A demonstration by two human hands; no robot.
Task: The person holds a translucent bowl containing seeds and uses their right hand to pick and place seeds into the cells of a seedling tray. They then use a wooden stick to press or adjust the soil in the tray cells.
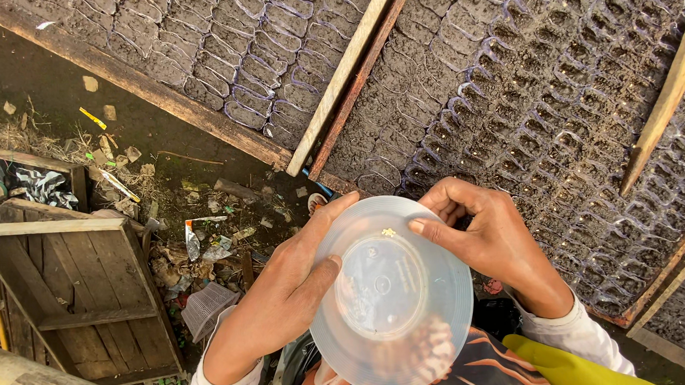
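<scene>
Closest in, a clear plastic bowl rests against the left hand, whose fingers curl round its left rim. Just beyond, at the far rim, small yellow seeds lie beside the right hand, thumb and forefinger pinched nearly shut. Farther off spread soil-filled seedling bags.

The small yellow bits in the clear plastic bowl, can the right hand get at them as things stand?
Probably yes: the right hand curls over the clear plastic bowl rim, a fingertip beside the yellow bits, nothing between. The left hand steadies the bowl.
</scene>
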